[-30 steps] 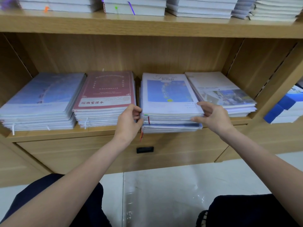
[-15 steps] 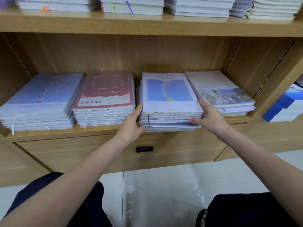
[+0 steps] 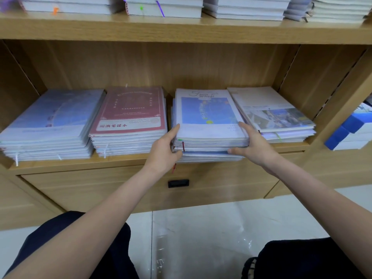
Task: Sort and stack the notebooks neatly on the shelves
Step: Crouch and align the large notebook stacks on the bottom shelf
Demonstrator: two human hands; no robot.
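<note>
- Overhanging the shelf's [image 3: 80, 166] front edge: notebook stack [image 3: 209, 137], blue-pictured cover on top, plastic-wrapped.
- Left hand [image 3: 164, 153], fingers straight, presses its left side.
- Right hand [image 3: 254, 144], fingers spread, presses its right side.

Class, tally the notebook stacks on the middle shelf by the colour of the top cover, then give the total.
Blue cover: 2, the left stack and the stack between the hands
Red cover: 1
White cover with photo: 1
Total: 4 stacks
</note>
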